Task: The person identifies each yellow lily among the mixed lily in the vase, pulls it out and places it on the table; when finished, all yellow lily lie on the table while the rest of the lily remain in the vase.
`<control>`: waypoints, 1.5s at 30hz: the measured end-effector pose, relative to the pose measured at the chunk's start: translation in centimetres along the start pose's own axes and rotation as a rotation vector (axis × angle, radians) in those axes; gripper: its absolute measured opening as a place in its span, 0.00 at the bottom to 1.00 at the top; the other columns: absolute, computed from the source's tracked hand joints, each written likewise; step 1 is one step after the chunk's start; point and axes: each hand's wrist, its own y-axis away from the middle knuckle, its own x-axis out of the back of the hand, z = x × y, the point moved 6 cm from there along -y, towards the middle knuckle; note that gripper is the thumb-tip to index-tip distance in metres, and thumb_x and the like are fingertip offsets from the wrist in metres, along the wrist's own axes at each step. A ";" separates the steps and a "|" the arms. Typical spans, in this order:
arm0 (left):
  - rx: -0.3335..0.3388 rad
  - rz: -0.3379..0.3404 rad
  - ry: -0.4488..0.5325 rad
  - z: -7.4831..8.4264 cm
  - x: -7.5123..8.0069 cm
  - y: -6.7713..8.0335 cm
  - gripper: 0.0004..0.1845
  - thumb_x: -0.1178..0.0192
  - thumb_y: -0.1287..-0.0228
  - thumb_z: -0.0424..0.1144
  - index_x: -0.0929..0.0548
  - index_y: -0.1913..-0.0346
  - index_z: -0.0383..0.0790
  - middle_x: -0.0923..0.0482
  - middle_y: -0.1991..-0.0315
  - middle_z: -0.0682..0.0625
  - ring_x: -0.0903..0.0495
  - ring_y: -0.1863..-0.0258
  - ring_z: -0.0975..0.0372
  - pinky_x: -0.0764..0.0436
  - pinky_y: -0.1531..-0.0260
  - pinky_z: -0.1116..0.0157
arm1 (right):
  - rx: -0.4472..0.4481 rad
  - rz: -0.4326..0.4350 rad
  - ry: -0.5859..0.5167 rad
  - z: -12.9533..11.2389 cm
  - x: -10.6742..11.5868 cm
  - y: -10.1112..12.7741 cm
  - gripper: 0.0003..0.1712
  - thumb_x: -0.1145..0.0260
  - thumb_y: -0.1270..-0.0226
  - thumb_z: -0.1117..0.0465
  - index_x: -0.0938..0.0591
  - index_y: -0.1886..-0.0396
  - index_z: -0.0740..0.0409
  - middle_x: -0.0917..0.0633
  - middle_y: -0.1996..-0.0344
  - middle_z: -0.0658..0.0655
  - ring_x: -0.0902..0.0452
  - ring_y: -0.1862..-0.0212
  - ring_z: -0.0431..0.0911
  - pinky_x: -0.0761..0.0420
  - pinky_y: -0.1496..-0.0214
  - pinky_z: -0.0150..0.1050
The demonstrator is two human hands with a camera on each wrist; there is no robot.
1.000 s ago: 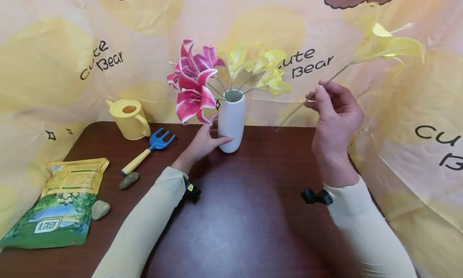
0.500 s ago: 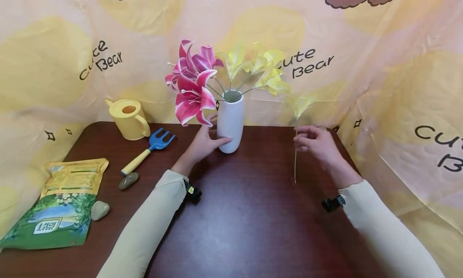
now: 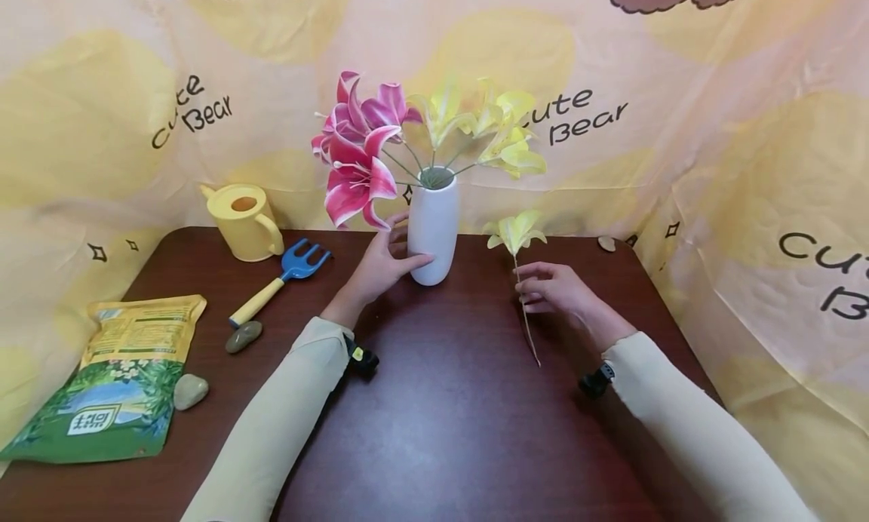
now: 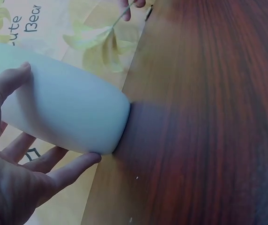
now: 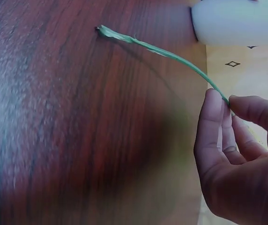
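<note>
A white vase stands upright toward the back of the table, holding pink lilies on its left and yellow lilies on its right. My left hand grips the vase's lower left side; the left wrist view shows the thumb on one side and fingers on the other. To the right, my right hand pinches the stem of a single yellow lily, bloom up. Its green stem bends, and the lower end appears to touch the table in the right wrist view.
On the left are a yellow watering can, a blue hand fork with a yellow handle, two stones and a green-yellow bag. Another stone lies at the back right. Printed cloth hangs behind the table.
My right hand has come down and left with the single yellow lily, from raised at the right to low beside the vase. The left hand keeps its hold on the vase.
</note>
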 end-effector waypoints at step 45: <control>-0.008 -0.012 -0.004 -0.3 0.5 -0.1 0.43 0.22 0.27 0.40 0.32 0.15 0.53 0.27 0.19 0.41 0.22 0.25 0.40 0.19 0.24 0.36 | 0.028 0.118 -0.024 -0.2 -3.1 -1.6 0.28 0.32 0.17 0.65 0.22 0.23 0.69 0.07 0.44 0.64 0.08 0.57 0.43 0.06 0.52 0.35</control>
